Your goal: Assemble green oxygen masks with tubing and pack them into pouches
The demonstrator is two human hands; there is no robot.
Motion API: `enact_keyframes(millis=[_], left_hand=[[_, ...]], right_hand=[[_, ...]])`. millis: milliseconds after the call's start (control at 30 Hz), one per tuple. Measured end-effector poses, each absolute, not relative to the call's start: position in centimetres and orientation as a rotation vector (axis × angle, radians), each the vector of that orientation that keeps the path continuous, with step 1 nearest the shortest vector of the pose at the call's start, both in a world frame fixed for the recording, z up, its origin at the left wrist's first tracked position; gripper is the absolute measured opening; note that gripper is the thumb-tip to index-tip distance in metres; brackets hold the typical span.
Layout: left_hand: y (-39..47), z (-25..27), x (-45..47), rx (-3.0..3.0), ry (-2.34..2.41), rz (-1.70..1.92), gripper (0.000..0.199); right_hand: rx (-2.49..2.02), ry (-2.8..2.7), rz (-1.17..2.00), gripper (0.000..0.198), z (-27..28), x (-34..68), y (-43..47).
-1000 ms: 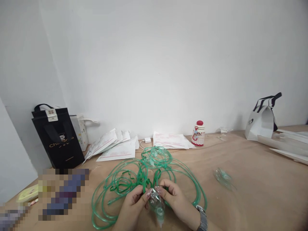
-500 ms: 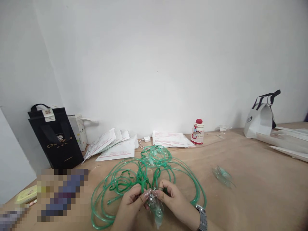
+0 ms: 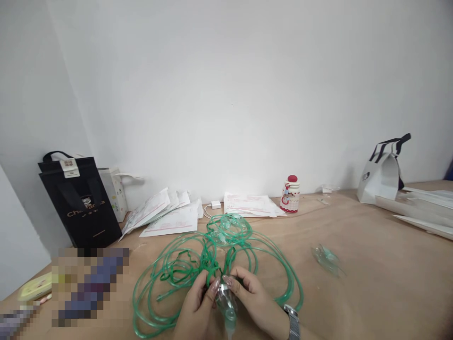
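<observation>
Between my hands is a clear oxygen mask with a pale green connector at its lower end. My left hand pinches the mask's upper left edge between thumb and fingers. From the other side, my right hand grips the upper right edge, with a watch on that wrist. A green elastic strap runs up from the mask behind my fingertips. Just beyond lie coils of green tubing and more clear mask parts. My fingers partly hide the mask's top edge.
White printed packets and a second stack of packets lie by the wall. A white-and-red bottle stands there too. A small clear and green piece lies to the right. Bags stand at both sides: black left, white right.
The mask has tilted slightly and shows more of its clear shell. My thumbs have spread a little apart along its edge, and my right wrist has shifted slightly left.
</observation>
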State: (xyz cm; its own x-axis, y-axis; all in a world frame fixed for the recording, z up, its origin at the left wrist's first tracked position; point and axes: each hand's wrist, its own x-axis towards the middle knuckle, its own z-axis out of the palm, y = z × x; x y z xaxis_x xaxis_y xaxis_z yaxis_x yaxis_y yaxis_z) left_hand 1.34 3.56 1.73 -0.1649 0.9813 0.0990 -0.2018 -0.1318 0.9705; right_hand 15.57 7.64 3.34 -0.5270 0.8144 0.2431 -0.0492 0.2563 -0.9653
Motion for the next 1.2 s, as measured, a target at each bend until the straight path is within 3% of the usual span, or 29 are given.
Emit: enact_keyframes(millis=[267, 600, 733, 933, 1200], left_hand=[[3.6, 1.3, 0.8, 1.390, 1.299, 1.502, 0.014], [3.7, 1.4, 1.3, 1.415, 1.276, 1.479, 0.010], [3.9, 2.0, 1.6, 1.336, 1.198, 1.457, 0.015], [3.8, 2.4, 1.8, 1.112, 1.039, 1.378, 0.038], [4.1, 3.7, 1.6, 1.071, 1.012, 1.399, 0.037]], right_hand=[[-0.647, -1.844, 1.468, 0.039, 3.3, 15.5, 7.7], [-0.615, -1.855, 1.525, 0.033, 3.8, 15.7, 7.1], [-0.581, -1.771, 1.573, 0.035, 3.7, 15.7, 7.5], [-0.589, -1.613, 1.678, 0.034, 3.6, 15.4, 7.8], [-0.548, -1.483, 1.722, 0.034, 3.9, 15.3, 7.7]])
